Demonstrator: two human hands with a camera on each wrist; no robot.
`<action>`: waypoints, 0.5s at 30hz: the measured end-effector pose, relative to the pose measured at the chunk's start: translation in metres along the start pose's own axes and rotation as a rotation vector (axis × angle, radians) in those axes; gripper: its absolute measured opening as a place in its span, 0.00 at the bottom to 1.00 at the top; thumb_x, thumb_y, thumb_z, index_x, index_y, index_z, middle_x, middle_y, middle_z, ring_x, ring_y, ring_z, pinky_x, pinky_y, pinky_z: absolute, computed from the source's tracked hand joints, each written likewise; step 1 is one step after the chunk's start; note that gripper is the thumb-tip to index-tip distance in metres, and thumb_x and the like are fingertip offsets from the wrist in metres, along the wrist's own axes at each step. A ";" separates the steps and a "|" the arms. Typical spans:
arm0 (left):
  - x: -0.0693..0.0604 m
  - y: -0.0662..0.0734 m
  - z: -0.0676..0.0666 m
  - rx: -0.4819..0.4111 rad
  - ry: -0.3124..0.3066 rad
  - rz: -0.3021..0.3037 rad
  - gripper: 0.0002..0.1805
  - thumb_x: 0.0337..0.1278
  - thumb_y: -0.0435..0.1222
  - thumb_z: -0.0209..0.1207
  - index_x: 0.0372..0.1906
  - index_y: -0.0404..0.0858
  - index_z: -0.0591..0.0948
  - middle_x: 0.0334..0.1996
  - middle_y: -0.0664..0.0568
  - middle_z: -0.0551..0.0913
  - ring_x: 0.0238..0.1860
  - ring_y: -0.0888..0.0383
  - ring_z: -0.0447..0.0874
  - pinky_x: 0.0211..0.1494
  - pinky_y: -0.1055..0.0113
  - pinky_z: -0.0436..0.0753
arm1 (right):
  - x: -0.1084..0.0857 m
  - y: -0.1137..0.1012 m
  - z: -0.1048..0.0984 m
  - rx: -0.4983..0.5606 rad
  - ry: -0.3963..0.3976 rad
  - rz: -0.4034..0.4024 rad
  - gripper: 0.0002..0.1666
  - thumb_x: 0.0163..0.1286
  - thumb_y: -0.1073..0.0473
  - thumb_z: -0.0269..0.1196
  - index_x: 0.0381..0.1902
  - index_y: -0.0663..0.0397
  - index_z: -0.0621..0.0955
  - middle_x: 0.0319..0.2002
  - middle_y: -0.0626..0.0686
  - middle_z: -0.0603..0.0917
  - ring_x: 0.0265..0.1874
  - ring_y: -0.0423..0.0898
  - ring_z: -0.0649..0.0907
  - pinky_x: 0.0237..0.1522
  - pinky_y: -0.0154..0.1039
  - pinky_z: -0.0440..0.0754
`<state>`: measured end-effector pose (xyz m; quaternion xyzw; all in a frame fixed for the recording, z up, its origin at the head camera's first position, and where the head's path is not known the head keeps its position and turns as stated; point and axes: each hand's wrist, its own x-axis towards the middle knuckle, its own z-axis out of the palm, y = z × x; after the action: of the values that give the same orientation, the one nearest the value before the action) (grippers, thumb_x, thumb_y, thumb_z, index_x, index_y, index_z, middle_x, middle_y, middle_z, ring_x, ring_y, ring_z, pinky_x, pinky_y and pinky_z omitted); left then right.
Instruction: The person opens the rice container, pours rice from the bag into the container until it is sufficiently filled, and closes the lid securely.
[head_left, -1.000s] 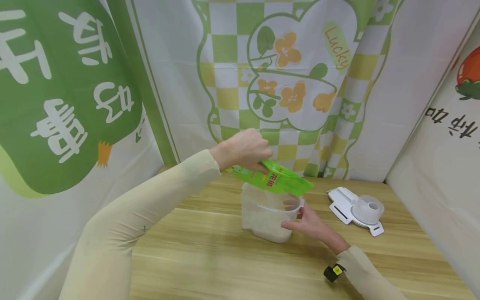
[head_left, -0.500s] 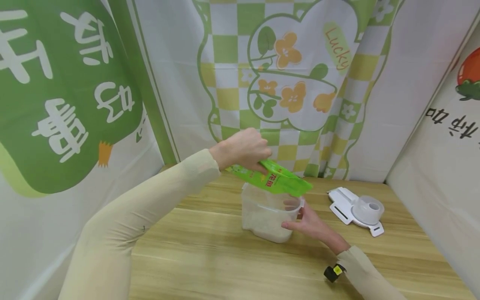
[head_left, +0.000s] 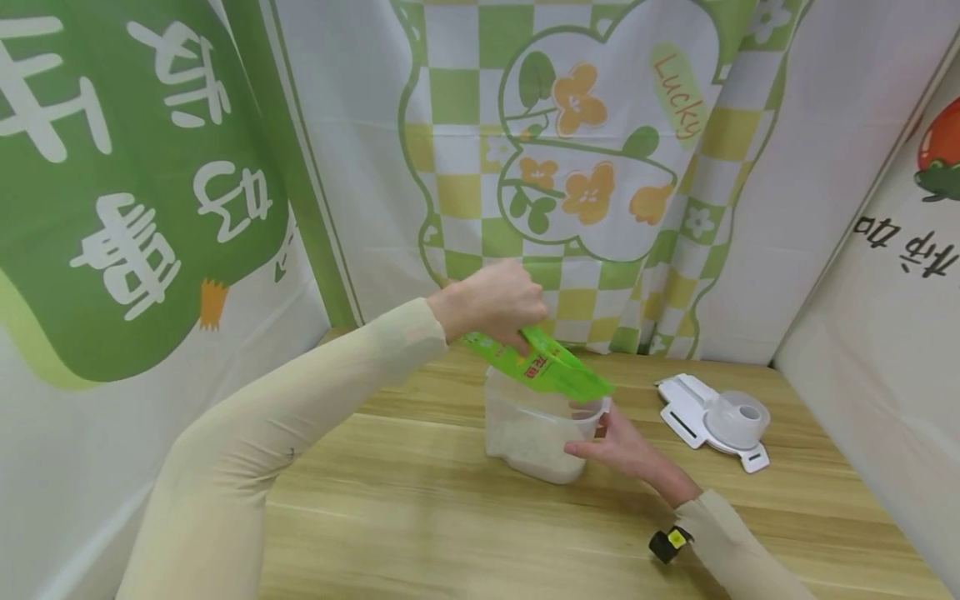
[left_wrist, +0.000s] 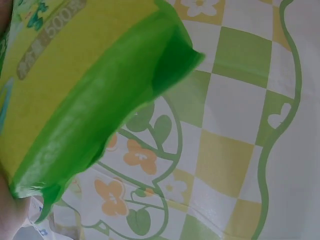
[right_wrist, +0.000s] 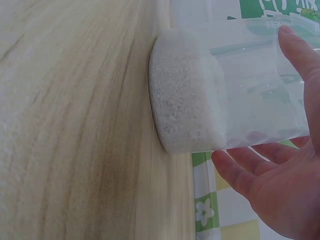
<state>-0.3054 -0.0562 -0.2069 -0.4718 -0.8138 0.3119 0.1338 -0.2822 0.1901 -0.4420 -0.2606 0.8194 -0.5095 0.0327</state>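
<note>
Above the clear container (head_left: 536, 446), your left hand (head_left: 497, 302) grips a green bag (head_left: 551, 368) whose open end has dipped lower than a second ago. Your right hand (head_left: 626, 448) still clasps the container's right side.

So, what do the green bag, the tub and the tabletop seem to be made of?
Green bag: probably thin plastic film, glossy; it folds softly and catches light.
Tub: likely translucent plastic, smooth; white grains show through its wall.
Tabletop: wood or wood-look laminate, with a light sheen; grain lines show, but I cannot tell which.
</note>
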 end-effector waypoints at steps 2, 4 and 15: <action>0.001 0.002 -0.001 0.008 -0.010 0.003 0.27 0.49 0.66 0.63 0.27 0.46 0.84 0.26 0.57 0.85 0.21 0.63 0.69 0.23 0.71 0.69 | 0.000 0.000 0.000 -0.004 -0.007 -0.003 0.48 0.59 0.57 0.73 0.70 0.55 0.59 0.64 0.68 0.71 0.60 0.64 0.75 0.53 0.48 0.81; 0.002 0.004 -0.002 0.014 -0.013 0.009 0.26 0.49 0.65 0.63 0.26 0.46 0.84 0.26 0.57 0.85 0.21 0.62 0.68 0.23 0.70 0.69 | 0.000 -0.001 0.000 -0.012 -0.006 0.000 0.49 0.58 0.57 0.73 0.71 0.53 0.59 0.63 0.66 0.72 0.60 0.63 0.75 0.52 0.47 0.81; 0.006 0.009 -0.004 0.032 -0.022 0.030 0.24 0.50 0.64 0.63 0.33 0.49 0.86 0.29 0.57 0.86 0.23 0.62 0.69 0.27 0.69 0.75 | 0.001 0.001 0.000 -0.006 -0.012 -0.016 0.46 0.58 0.57 0.73 0.69 0.53 0.62 0.59 0.65 0.75 0.57 0.59 0.77 0.49 0.43 0.82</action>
<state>-0.3004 -0.0465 -0.2096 -0.4785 -0.8028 0.3318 0.1278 -0.2835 0.1900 -0.4425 -0.2700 0.8187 -0.5057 0.0327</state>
